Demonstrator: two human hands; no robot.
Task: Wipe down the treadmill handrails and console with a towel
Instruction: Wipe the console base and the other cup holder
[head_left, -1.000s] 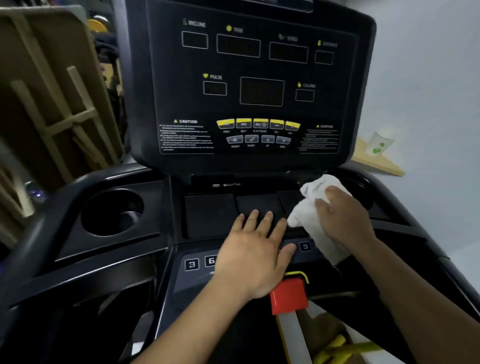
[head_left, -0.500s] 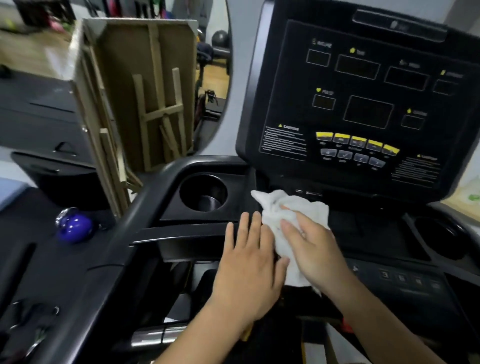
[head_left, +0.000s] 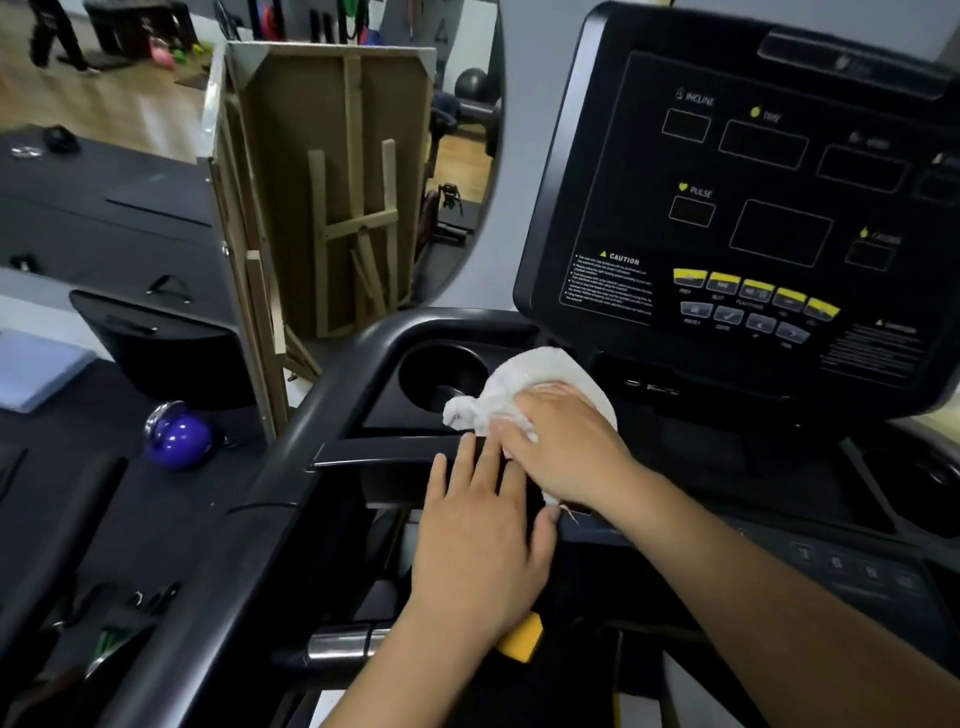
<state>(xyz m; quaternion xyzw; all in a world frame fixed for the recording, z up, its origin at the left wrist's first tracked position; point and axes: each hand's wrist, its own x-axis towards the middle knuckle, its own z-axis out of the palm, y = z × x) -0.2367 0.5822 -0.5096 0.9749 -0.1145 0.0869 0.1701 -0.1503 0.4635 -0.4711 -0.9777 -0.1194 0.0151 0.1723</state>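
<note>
Pressing down on the white towel (head_left: 524, 387), your right hand (head_left: 566, 447) lies over the bunched cloth with its fingers curled into the folds, gripping it against the treadmill's tray just right of the left cup holder (head_left: 441, 376). A knotted corner of the towel pokes out to the left, at the near rim of that cup holder, and a thin tail of cloth shows under your wrist. Your left hand (head_left: 480, 540) lies flat just near of the right one, fingers straight and close together, fingertips touching the dark crossbar (head_left: 384, 449) and the edge of the towel; it holds nothing. Farther out, the black console (head_left: 753, 208) rises to the far right, its displays dark, with a row of yellow buttons (head_left: 753, 288) below them. The left handrail (head_left: 291, 467) curves from the far corner of the tray down toward you on the left. Beyond it, to the left, a purple ball (head_left: 179, 439) rests on a dark surface, and a wooden frame (head_left: 332, 182) stands upright at the far left. A row of small numbered keys (head_left: 852, 566) sits on the near right.
</note>
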